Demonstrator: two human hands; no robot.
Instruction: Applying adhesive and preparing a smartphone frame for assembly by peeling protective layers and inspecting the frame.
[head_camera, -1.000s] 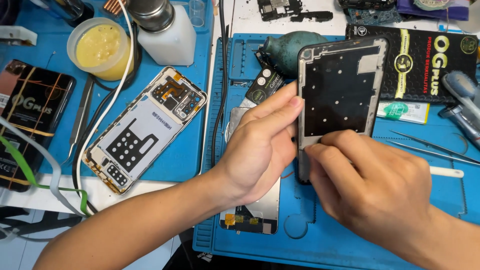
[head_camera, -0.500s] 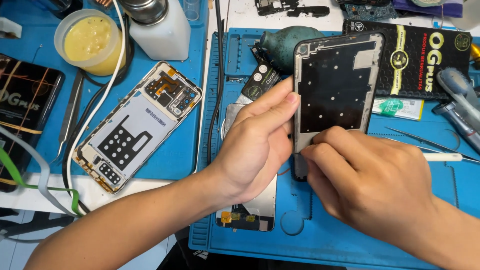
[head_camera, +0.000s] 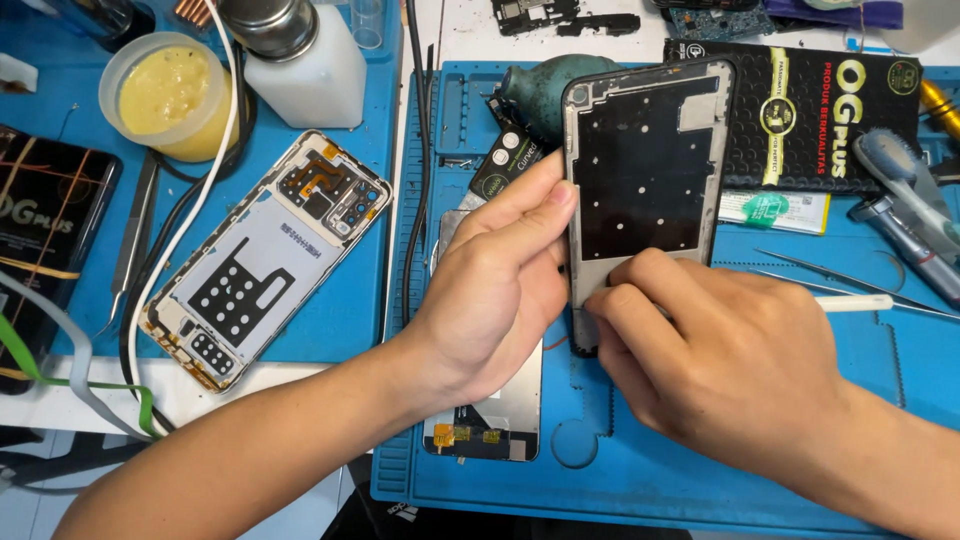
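Observation:
A black phone frame (head_camera: 648, 170) with a silver rim stands tilted up over the blue work mat (head_camera: 700, 480). My left hand (head_camera: 495, 290) grips its left edge, thumb along the rim. At the frame's lower end, my right hand (head_camera: 715, 355) presses with curled fingers; whether it holds a small tool is hidden. Under my left hand lies a flat phone screen panel (head_camera: 490, 420) with its lower end showing. An opened phone back (head_camera: 265, 255), white inside with a black patch, rests to the left.
A yellow paste jar (head_camera: 165, 90) and a white bottle (head_camera: 300, 50) stand at the back left. A green rubber blower (head_camera: 535, 90), a black package (head_camera: 820, 110), tweezers (head_camera: 860, 285), a white stick (head_camera: 855, 303) and brushes (head_camera: 905, 190) lie behind and right. Cables (head_camera: 180, 230) cross the left side.
The phone frame and both hands sit slightly lower and to the left in view; my grip on the frame is the same. Nothing was let go.

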